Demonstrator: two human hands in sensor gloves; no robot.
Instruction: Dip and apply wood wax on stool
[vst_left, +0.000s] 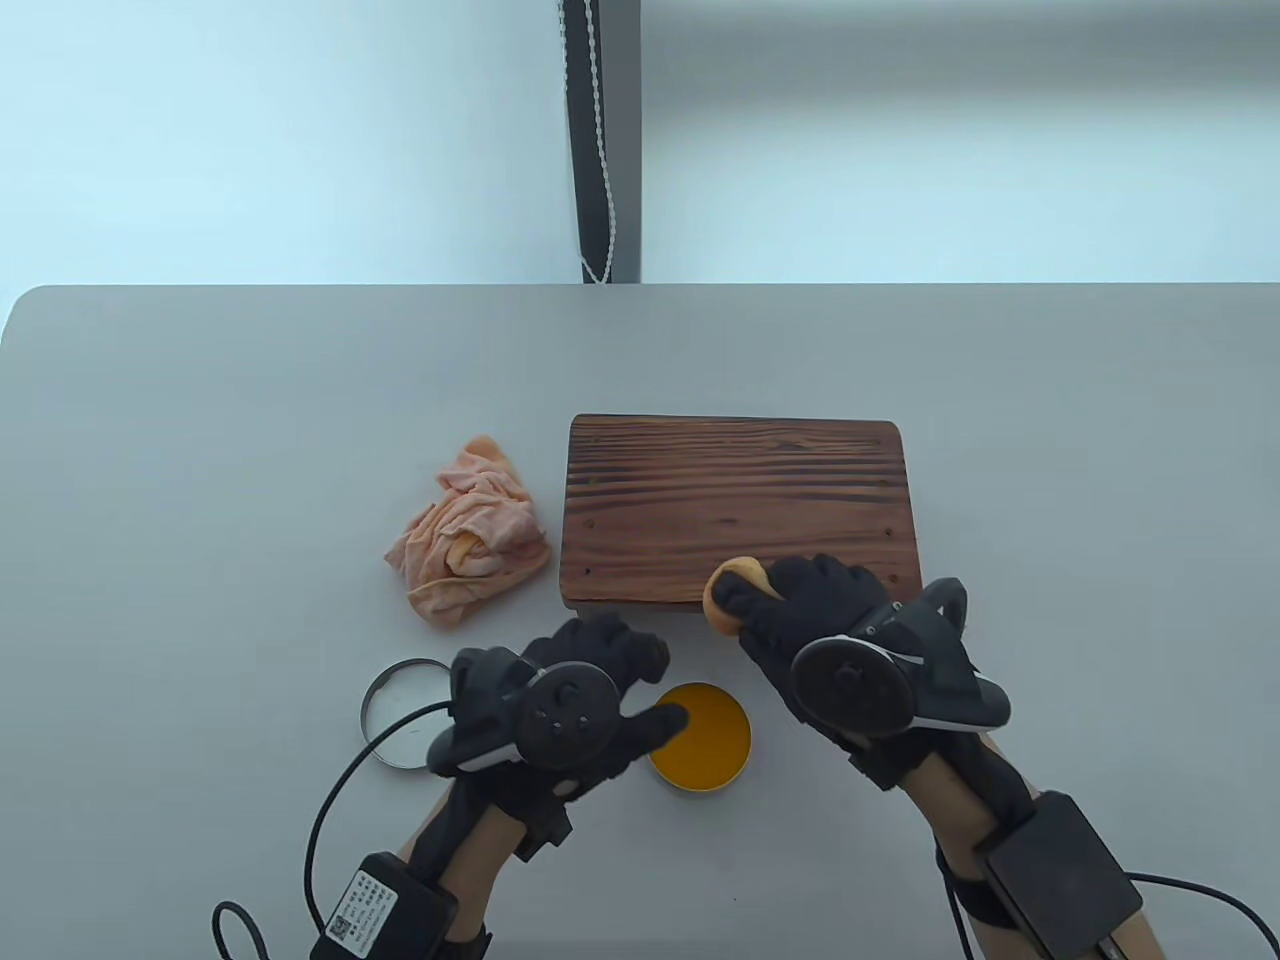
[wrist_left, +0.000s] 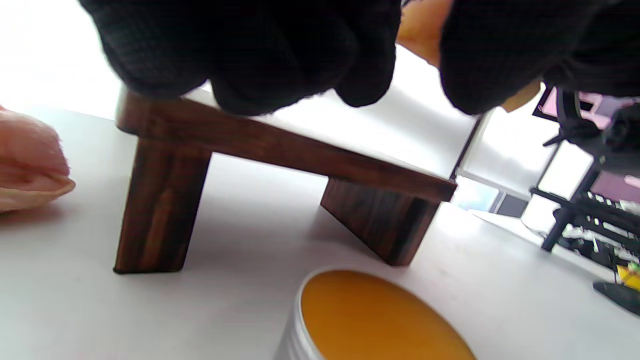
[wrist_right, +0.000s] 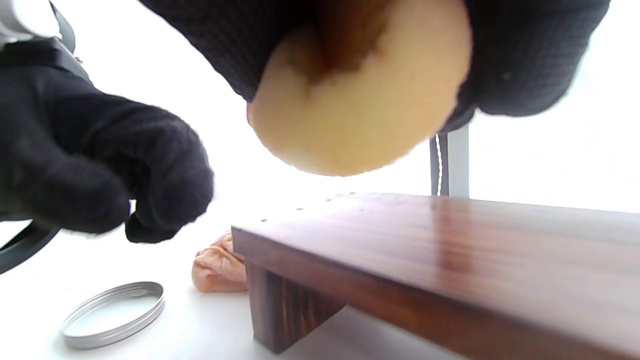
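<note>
Table view: right hand (vst_left: 800, 615) fingers clamp the sponge (vst_left: 735, 590) above the stool's (vst_left: 740, 505) near edge; left hand (vst_left: 560, 700) fingers curl loosely, empty, beside the stool.

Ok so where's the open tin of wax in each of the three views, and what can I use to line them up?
Table view: the wax tin sits near the bottom centre, partly under the left hand.
Left wrist view: the tin fills the bottom centre, cut off by the lower edge.
Right wrist view: not in it; only its lid shows, bottom left.
Shared landmark: the dark wooden stool.
</note>
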